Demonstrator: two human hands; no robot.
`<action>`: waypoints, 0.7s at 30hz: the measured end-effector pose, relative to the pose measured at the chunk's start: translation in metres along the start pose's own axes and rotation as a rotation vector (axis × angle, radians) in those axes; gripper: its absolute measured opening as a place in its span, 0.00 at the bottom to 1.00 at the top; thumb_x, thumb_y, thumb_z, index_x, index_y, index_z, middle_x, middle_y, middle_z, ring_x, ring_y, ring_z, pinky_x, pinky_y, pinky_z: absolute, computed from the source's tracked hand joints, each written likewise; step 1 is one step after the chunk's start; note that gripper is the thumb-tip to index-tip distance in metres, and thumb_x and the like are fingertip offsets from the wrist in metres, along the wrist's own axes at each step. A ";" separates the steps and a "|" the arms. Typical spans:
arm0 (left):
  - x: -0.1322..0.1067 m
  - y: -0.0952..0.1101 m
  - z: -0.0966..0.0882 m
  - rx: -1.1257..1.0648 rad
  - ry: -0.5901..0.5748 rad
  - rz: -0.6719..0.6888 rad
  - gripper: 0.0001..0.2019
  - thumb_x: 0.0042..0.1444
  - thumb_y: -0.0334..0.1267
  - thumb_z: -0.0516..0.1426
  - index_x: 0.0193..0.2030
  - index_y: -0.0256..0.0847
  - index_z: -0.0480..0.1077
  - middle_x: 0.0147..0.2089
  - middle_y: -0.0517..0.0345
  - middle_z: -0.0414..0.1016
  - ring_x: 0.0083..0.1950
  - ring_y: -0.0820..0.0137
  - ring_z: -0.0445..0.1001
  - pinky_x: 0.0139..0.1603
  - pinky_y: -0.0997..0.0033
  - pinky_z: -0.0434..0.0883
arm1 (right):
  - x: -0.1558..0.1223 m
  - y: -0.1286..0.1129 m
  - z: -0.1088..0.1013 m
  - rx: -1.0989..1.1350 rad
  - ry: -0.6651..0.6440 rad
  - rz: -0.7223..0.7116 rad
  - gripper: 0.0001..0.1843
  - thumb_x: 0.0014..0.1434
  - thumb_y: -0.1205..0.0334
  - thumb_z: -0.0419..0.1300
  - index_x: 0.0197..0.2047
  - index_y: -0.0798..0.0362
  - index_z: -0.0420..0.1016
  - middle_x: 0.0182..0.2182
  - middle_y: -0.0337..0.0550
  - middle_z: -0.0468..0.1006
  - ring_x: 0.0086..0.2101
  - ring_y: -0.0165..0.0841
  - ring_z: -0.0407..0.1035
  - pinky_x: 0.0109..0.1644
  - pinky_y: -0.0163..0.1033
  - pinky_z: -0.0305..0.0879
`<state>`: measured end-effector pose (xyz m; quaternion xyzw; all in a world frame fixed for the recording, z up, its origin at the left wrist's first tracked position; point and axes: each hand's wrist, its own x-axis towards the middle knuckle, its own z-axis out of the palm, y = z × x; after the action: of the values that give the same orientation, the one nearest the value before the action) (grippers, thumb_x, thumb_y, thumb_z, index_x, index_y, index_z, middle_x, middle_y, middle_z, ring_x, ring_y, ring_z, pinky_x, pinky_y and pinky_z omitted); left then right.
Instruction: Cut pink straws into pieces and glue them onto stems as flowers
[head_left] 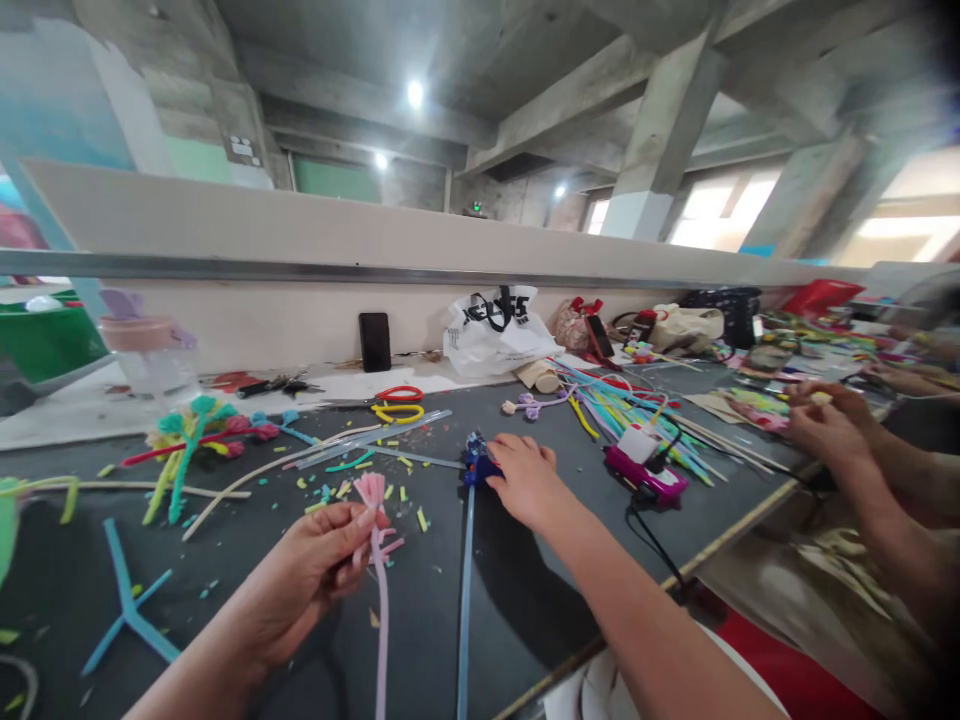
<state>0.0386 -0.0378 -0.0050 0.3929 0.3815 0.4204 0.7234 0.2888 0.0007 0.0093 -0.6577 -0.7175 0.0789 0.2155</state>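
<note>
My left hand (330, 545) pinches a pale pink stem (382, 620) just under its tufted pink head (370, 489). Loose pink strips lie right behind these fingers. My right hand (529, 480) is closed around the side of a small dark blue tool (476, 462), which looks like a glue gun; the palm side is hidden. From that tool a long translucent bluish stick (466, 600) runs toward me. Between and beyond the hands, yellow and green offcuts (405, 466) are scattered on the dark table (300, 640).
Scissors with red and yellow handles (397, 410) lie behind the hands, near clear sticks (375, 440). Fuzzy coloured stems (191, 450) and a blue branched piece (129, 610) are at left. A purple power strip (646, 475) with cables sits right, before a co-worker's hands (825, 425).
</note>
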 end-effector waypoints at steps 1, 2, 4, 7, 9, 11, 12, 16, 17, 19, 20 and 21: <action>0.000 -0.001 0.002 0.016 -0.003 0.003 0.13 0.42 0.44 0.64 0.26 0.33 0.72 0.16 0.67 0.58 0.17 0.84 0.50 0.17 0.83 0.48 | -0.007 -0.011 0.001 0.053 0.008 -0.011 0.13 0.53 0.70 0.56 0.43 0.54 0.73 0.49 0.50 0.69 0.50 0.43 0.59 0.50 0.45 0.52; -0.001 -0.002 0.004 0.031 -0.002 0.008 0.13 0.43 0.44 0.64 0.26 0.33 0.72 0.16 0.67 0.58 0.17 0.84 0.51 0.17 0.83 0.48 | -0.015 -0.023 0.003 0.108 -0.013 -0.036 0.11 0.56 0.67 0.55 0.42 0.52 0.74 0.44 0.47 0.73 0.46 0.38 0.63 0.48 0.41 0.55; -0.001 -0.004 0.008 0.062 0.016 0.025 0.14 0.42 0.44 0.64 0.25 0.34 0.72 0.16 0.66 0.60 0.17 0.84 0.52 0.18 0.83 0.48 | -0.033 -0.049 0.010 0.508 -0.197 -0.017 0.11 0.58 0.61 0.52 0.40 0.53 0.74 0.32 0.42 0.76 0.34 0.32 0.68 0.38 0.36 0.60; -0.001 -0.007 0.012 0.119 0.066 0.068 0.15 0.38 0.45 0.66 0.21 0.34 0.71 0.17 0.64 0.64 0.18 0.83 0.55 0.18 0.82 0.51 | -0.056 -0.077 0.022 1.131 -0.412 0.155 0.11 0.52 0.58 0.60 0.37 0.57 0.70 0.28 0.39 0.73 0.28 0.29 0.67 0.34 0.34 0.61; -0.001 -0.009 0.014 0.170 0.098 0.089 0.16 0.35 0.46 0.66 0.18 0.34 0.71 0.16 0.63 0.65 0.18 0.82 0.56 0.19 0.81 0.52 | -0.064 -0.086 0.027 1.326 -0.416 0.200 0.16 0.47 0.56 0.64 0.35 0.57 0.68 0.25 0.37 0.73 0.27 0.27 0.67 0.35 0.34 0.61; -0.001 -0.010 0.016 0.215 0.110 0.098 0.16 0.36 0.46 0.66 0.18 0.34 0.71 0.15 0.63 0.64 0.17 0.80 0.57 0.18 0.79 0.53 | -0.066 -0.088 0.028 1.425 -0.443 0.223 0.18 0.45 0.53 0.66 0.31 0.58 0.68 0.20 0.37 0.72 0.23 0.25 0.66 0.32 0.33 0.61; -0.002 -0.011 0.018 0.229 0.107 0.103 0.15 0.36 0.46 0.65 0.19 0.34 0.71 0.14 0.63 0.63 0.17 0.80 0.57 0.18 0.79 0.53 | -0.066 -0.087 0.028 1.455 -0.461 0.234 0.18 0.44 0.51 0.66 0.29 0.58 0.68 0.18 0.37 0.71 0.20 0.25 0.65 0.30 0.32 0.60; -0.004 -0.011 0.021 0.249 0.102 0.107 0.14 0.38 0.45 0.65 0.24 0.33 0.74 0.13 0.65 0.62 0.15 0.81 0.54 0.16 0.80 0.49 | -0.063 -0.084 0.028 1.449 -0.397 0.255 0.19 0.43 0.50 0.66 0.25 0.59 0.69 0.13 0.37 0.70 0.16 0.23 0.62 0.25 0.31 0.58; -0.004 -0.009 0.021 0.246 0.121 0.102 0.15 0.37 0.45 0.65 0.26 0.33 0.74 0.14 0.65 0.62 0.15 0.82 0.53 0.16 0.81 0.48 | -0.063 -0.084 0.027 1.423 -0.353 0.260 0.19 0.42 0.51 0.66 0.25 0.59 0.70 0.13 0.37 0.70 0.16 0.24 0.62 0.24 0.31 0.58; -0.005 -0.007 0.020 0.225 0.180 0.095 0.17 0.35 0.45 0.66 0.30 0.34 0.74 0.14 0.67 0.62 0.15 0.83 0.52 0.15 0.82 0.48 | -0.061 -0.084 0.026 1.386 -0.292 0.274 0.18 0.41 0.52 0.66 0.25 0.59 0.69 0.13 0.37 0.71 0.15 0.24 0.63 0.24 0.31 0.60; -0.005 -0.005 0.019 0.206 0.207 0.100 0.18 0.35 0.45 0.66 0.31 0.35 0.74 0.14 0.67 0.63 0.15 0.83 0.54 0.15 0.83 0.49 | -0.061 -0.084 0.025 1.388 -0.274 0.285 0.18 0.41 0.52 0.66 0.26 0.58 0.68 0.15 0.37 0.72 0.15 0.24 0.64 0.23 0.31 0.60; -0.005 -0.004 0.018 0.182 0.220 0.108 0.18 0.34 0.44 0.66 0.31 0.35 0.73 0.14 0.67 0.64 0.15 0.82 0.56 0.14 0.83 0.51 | -0.061 -0.083 0.024 1.408 -0.263 0.296 0.18 0.42 0.52 0.66 0.27 0.58 0.67 0.16 0.38 0.73 0.15 0.24 0.64 0.23 0.31 0.60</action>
<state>0.0537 -0.0477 -0.0002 0.4284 0.4735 0.4628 0.6149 0.2056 -0.0647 0.0080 -0.4387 -0.4204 0.6279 0.4864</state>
